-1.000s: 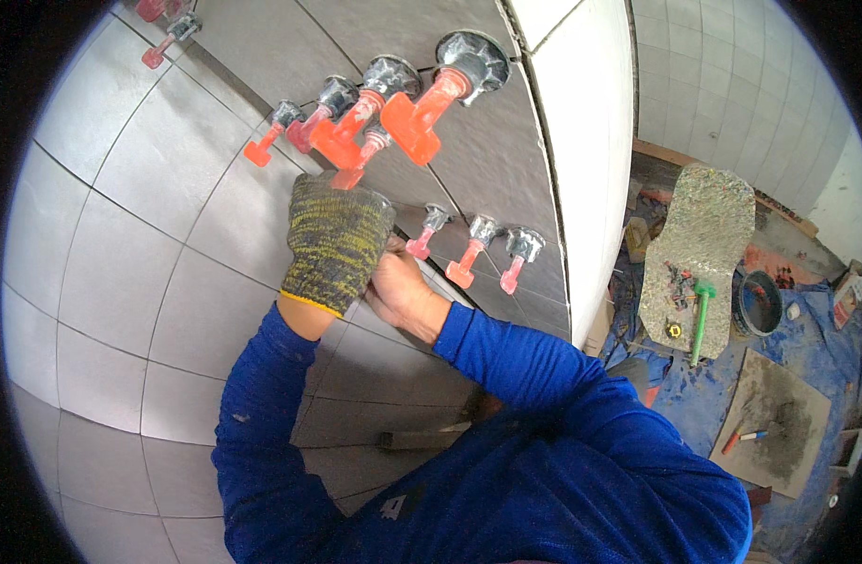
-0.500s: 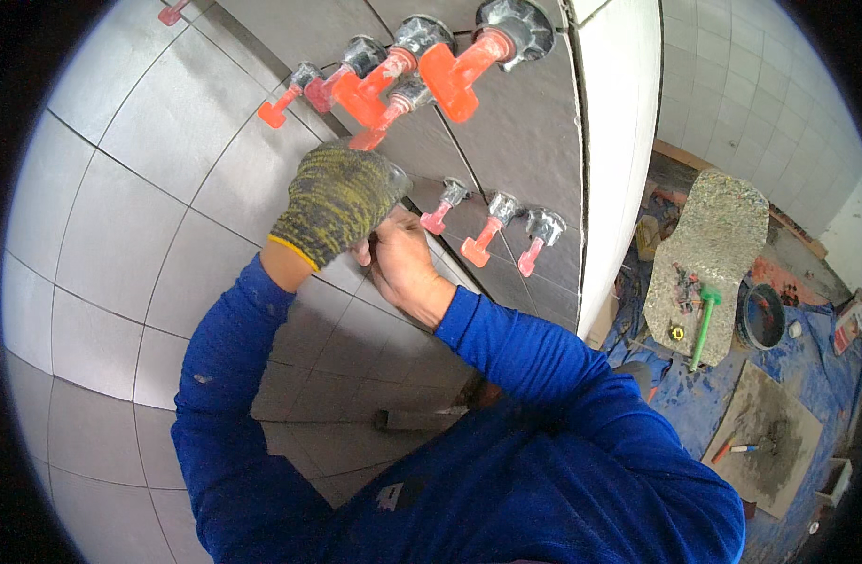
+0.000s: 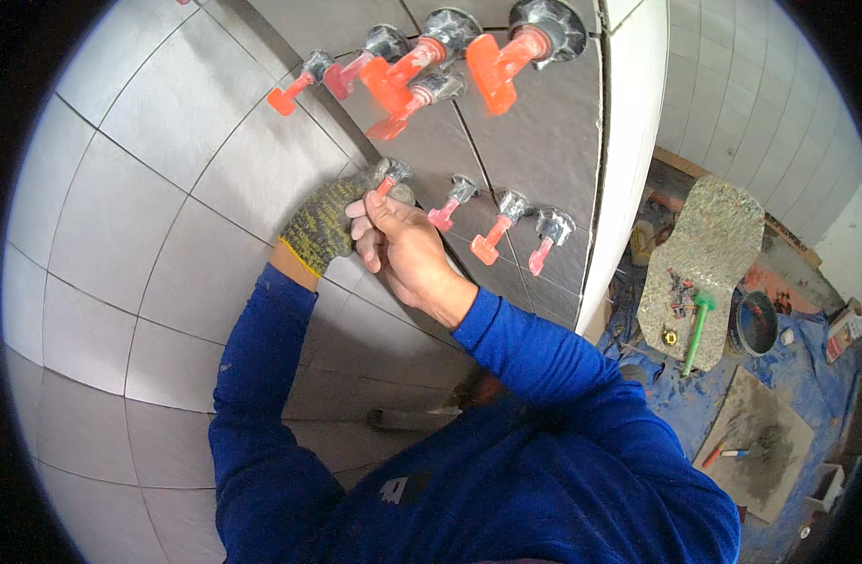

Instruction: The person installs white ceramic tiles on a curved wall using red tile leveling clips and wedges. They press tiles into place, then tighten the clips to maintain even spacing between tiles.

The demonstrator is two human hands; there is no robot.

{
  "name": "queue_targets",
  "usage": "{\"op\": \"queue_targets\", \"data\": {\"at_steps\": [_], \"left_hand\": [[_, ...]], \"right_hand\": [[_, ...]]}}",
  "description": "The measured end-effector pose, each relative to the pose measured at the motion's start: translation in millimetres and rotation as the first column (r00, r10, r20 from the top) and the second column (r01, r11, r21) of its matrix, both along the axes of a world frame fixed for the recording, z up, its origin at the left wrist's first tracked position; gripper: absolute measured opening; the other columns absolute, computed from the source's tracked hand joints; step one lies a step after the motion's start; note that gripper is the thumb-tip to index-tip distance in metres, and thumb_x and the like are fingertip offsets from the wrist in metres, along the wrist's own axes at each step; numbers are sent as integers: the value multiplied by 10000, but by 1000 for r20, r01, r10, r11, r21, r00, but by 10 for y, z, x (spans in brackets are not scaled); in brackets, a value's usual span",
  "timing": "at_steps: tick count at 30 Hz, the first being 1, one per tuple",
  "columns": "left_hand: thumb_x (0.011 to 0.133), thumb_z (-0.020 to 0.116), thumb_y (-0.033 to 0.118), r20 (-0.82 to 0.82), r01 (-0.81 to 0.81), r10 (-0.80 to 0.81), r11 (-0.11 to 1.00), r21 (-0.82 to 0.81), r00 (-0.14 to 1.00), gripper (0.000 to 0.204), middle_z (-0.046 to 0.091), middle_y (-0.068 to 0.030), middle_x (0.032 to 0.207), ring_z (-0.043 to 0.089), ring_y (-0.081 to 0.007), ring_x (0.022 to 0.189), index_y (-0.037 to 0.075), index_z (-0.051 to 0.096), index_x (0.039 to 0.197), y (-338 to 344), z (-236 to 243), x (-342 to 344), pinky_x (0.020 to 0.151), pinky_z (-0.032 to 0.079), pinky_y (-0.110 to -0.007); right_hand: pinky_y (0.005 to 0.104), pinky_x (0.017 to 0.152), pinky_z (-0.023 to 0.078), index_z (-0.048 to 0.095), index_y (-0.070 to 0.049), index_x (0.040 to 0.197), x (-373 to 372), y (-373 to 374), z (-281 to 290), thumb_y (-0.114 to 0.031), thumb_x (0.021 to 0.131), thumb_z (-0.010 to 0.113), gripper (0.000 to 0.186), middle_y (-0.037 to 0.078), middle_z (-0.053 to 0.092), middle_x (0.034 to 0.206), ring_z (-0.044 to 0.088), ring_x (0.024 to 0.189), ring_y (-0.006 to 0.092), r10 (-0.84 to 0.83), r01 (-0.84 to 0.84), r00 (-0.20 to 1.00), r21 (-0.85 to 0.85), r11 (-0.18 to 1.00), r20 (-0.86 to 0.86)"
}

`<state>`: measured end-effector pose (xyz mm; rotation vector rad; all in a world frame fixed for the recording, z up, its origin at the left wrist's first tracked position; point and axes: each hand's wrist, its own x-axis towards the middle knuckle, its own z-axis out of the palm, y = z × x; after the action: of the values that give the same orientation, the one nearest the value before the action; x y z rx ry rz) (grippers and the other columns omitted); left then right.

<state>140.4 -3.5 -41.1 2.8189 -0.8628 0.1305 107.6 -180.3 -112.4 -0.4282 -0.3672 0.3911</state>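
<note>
My left hand (image 3: 323,218), in a speckled dark-and-yellow knit glove, reaches to a fitting at the grey tiled corner; its fingers are mostly hidden behind my right hand. My bare right hand (image 3: 407,249) has thumb and finger closed on that fitting’s small red handle (image 3: 385,186), below a grey, residue-smeared base (image 3: 396,169). Just right of it are several similar fittings with pink and red T-handles (image 3: 487,244) on the dark grey tiles (image 3: 534,141). Above, more of them, with larger orange-red handles (image 3: 492,80), stand out from the same face.
Light grey tiles (image 3: 168,244) cover the left side. Right, beyond a white edge (image 3: 628,122), a blue tarp (image 3: 680,399) holds a speckled slab (image 3: 704,221) with a green-handled tool (image 3: 696,338) and yellow tape measure (image 3: 669,336), a dark bucket (image 3: 755,324) and a grey board (image 3: 769,432) with markers.
The view has shifted, so the upper fittings sit higher and further right. My right hand has moved up onto a red handle, which now shows between its fingers, partly covering my gloved left hand.
</note>
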Motion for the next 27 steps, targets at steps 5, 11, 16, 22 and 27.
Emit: {"op": "queue_targets", "data": {"at_steps": [5, 11, 16, 22, 27], "left_hand": [[970, 586, 106, -10, -75, 74, 991, -108, 997, 401, 662, -144, 1329, 645, -323, 1202, 51, 613, 1366, -349, 274, -149, 1028, 520, -395], [948, 636, 152, 482, -180, 130, 982, 58, 866, 376, 664, -147, 1314, 652, -313, 1185, 45, 651, 1308, -663, -3, -590, 989, 538, -431], [956, 719, 249, -394, -436, 195, 289, -852, 898, 412, 722, -101, 1101, 708, -193, 954, 49, 661, 1311, -777, -180, -575, 825, 579, -348], [947, 745, 263, 153, -181, 410, 668, -722, 899, 462, 725, -91, 1045, 691, -133, 908, 23, 645, 1330, -995, -348, -648, 801, 567, -314], [915, 744, 319, 616, -289, 406, 914, -285, 675, 368, 739, -112, 1153, 711, -339, 966, 97, 706, 1206, -877, -455, -549, 844, 560, -441]], "right_hand": [[252, 465, 401, 651, -9, 1010, -12, -92, -8, -404, 1084, 538, 418, 43, 622, 798, 536, 545, 110, -76, 110, 987, -249, 962, 139], [252, 542, 429, 669, -12, 1005, -230, -499, -309, -326, 1072, 578, 333, 17, 637, 789, 544, 587, 88, -51, 226, 944, -527, 819, 326], [236, 566, 433, 684, -16, 1027, -518, -950, -823, -287, 1049, 638, 275, -4, 640, 787, 550, 616, 72, 7, 90, 991, -692, 717, 136], [228, 581, 415, 679, -28, 1010, -638, -1351, -1104, -280, 1040, 663, 254, -10, 642, 781, 564, 648, 61, -51, 94, 995, -769, 632, 80], [241, 584, 444, 696, -21, 1007, -845, -1630, -1253, -292, 1045, 654, 277, -9, 657, 795, 563, 653, 65, -57, 82, 996, -842, 533, 61]]}}
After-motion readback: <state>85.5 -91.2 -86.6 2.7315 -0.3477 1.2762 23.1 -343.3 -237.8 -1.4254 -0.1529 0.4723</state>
